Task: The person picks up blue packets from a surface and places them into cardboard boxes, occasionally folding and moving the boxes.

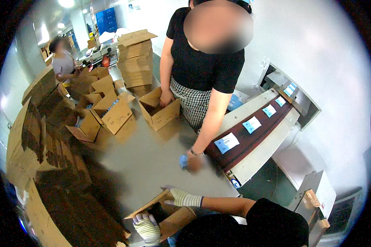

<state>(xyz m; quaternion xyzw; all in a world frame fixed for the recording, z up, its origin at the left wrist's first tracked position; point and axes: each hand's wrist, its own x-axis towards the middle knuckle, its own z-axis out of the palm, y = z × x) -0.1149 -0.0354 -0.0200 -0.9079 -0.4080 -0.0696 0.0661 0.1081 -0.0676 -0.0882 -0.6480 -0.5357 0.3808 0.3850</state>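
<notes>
An open cardboard box (178, 222) stands at the near edge of the grey table, its inside dark. My left hand (147, 229), in a white-and-yellow striped glove, curls its fingers over the box's left near edge. Wearing the same kind of glove, my right hand (181, 196) grips the far upper rim, fingers pointing left. Across the table, a co-worker's hand (196, 162), smeared by motion, is at a blue packet (183, 161). Their other hand (167, 98) reaches into a second open box (163, 117).
On the right, a dark red conveyor belt (251, 136) carries several blue-and-white packets (226, 143). Flattened cardboard (66, 197) is piled along the left. Boxes holding packets (113, 113) and a tall cardboard stack (135, 61) stand farther back. Another person (63, 61) is at the far left.
</notes>
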